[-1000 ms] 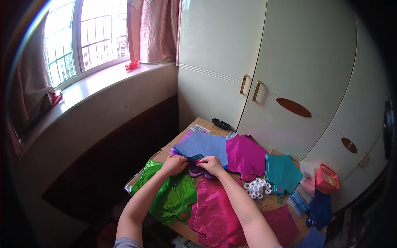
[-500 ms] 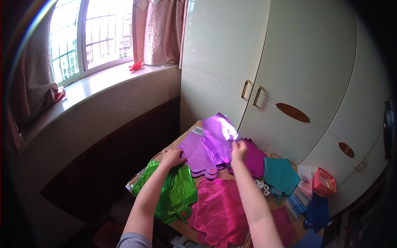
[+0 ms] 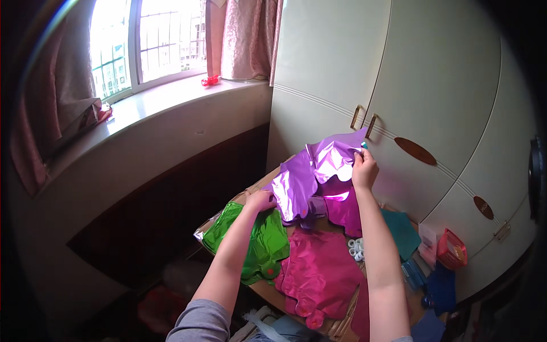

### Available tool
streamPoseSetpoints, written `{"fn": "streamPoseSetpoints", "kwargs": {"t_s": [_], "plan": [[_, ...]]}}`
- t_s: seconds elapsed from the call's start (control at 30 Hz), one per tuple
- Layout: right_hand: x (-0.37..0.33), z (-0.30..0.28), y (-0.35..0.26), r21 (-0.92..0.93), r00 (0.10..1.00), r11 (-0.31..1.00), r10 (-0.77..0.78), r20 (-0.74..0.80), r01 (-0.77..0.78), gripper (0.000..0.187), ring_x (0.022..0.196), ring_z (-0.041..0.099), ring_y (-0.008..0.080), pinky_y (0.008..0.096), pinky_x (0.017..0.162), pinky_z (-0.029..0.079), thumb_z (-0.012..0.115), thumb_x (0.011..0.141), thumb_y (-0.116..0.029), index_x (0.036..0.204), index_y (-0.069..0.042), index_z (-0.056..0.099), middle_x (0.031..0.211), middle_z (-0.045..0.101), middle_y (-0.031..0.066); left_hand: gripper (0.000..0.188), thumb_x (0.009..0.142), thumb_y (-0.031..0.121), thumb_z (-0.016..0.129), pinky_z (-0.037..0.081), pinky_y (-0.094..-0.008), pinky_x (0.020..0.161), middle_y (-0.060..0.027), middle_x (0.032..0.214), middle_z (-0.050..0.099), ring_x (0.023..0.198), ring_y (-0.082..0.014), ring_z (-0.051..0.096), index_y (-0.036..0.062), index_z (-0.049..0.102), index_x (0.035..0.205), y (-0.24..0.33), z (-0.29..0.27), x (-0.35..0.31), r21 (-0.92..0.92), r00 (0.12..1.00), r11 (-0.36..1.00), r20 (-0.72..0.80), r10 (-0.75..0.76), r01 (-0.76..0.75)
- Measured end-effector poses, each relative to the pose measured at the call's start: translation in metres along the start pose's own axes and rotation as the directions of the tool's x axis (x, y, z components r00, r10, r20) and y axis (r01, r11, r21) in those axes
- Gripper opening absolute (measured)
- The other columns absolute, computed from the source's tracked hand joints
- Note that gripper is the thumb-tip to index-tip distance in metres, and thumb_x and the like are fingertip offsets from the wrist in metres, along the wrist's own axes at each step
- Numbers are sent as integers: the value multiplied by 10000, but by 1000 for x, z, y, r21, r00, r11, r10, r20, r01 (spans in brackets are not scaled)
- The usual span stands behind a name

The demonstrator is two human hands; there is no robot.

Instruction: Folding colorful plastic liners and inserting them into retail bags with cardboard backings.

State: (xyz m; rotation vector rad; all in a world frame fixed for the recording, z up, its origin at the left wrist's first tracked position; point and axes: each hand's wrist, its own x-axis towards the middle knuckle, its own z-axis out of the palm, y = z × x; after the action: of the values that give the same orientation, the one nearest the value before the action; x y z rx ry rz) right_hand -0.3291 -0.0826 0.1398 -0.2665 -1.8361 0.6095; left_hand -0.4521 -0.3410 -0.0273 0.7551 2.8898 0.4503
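Observation:
A shiny purple foil balloon (image 3: 296,185), flat and uninflated, is stretched across the far part of the table. My right hand (image 3: 365,170) is closed on its raised right end (image 3: 336,159), in front of the cabinet. At the left edge, my left hand (image 3: 261,200) has its fingers curled onto the purple foil, partly hidden by it. A small teal bit (image 3: 364,146) shows by my right fingertips; its kind is unclear. Below lie a green foil balloon (image 3: 245,239), a pink one (image 3: 322,271) and a magenta one (image 3: 345,211), partly under the raised purple foil.
To the right are teal foil (image 3: 400,233), several white rolls (image 3: 356,249), a red basket (image 3: 452,251), blue packets (image 3: 413,275) and dark blue foil (image 3: 441,288). A pale cabinet (image 3: 439,74) stands behind the table. A windowsill (image 3: 154,105) runs along the left.
My right hand has moved up and to the right, pulling the purple foil wide and lifting its end. My left hand has closed on the left edge. The view has shifted slightly.

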Motion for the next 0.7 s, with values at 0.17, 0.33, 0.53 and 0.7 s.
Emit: {"fn": "streamPoseSetpoints", "kwargs": {"t_s": [0.17, 0.33, 0.53, 0.7], "plan": [[24, -31, 73, -103, 989, 990, 88, -115, -100, 157, 761, 634, 362, 443, 668, 480, 622, 817, -162, 927, -54, 654, 779, 655, 175, 503, 763, 458, 645, 228, -712, 980, -27, 1223, 578, 1192, -231, 499, 195, 582, 1187, 6, 4, 5, -29, 998, 999, -50, 28, -30], [35, -73, 36, -177, 992, 977, -122, -21, 117, 136, 792, 622, 377, 455, 674, 480, 589, 843, -145, 942, -68, 643, 838, 653, 176, 522, 751, 467, 649, 230, -730, 971, -24, 1247, 556, 1189, -238, 498, 194, 579, 1191, 2, -7, -3, -29, 1000, 999, 15, 22, -22], [14, -50, -44, -78, 656, 651, -750, 90, 755, 74, 678, 593, 299, 399, 568, 496, 493, 843, -39, 856, -98, 535, 707, 538, 100, 485, 752, 455, 651, 319, -491, 939, -55, 1229, 560, 1163, -219, 511, 158, 616, 1133, -15, -16, -39, -107, 966, 994, -257, -18, -10], [-108, -12, -100, 22, 330, 350, -900, 285, 936, 119, 585, 517, 140, 272, 457, 433, 568, 647, -129, 587, -137, 465, 650, 464, 5, 406, 773, 403, 640, 316, -486, 911, -53, 1226, 556, 1166, -217, 503, 154, 630, 1093, -41, -30, -112, -50, 977, 995, -202, 75, -87]]}}
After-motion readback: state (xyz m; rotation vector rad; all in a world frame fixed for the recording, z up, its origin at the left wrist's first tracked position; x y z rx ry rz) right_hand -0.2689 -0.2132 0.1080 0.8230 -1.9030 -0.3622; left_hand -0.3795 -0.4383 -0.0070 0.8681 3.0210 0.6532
